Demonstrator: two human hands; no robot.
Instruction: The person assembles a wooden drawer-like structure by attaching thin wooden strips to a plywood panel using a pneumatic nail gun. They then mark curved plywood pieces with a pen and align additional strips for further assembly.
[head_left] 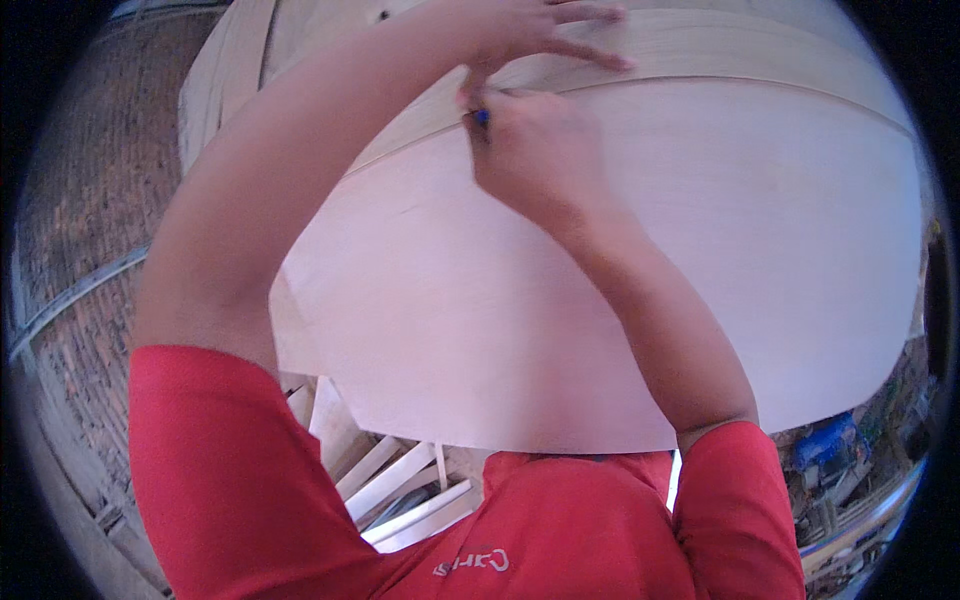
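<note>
We observe the left hand (pixel 530 30) pressed flat on a wooden strip (pixel 720 50) lying across a pale plywood sheet (pixel 620 270); the right hand (pixel 535 150) grips a blue pen (pixel 482 117) at the strip's edge.

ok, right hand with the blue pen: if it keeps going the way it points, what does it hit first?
The right hand points up-sheet; its blue pen tip already sits at the wooden strip edge, just below the left hand. Depth unclear.

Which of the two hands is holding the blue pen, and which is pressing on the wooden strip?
The right hand grips the blue pen at the strip's edge; the left hand lies flat, fingers spread, on the wooden strip.
</note>
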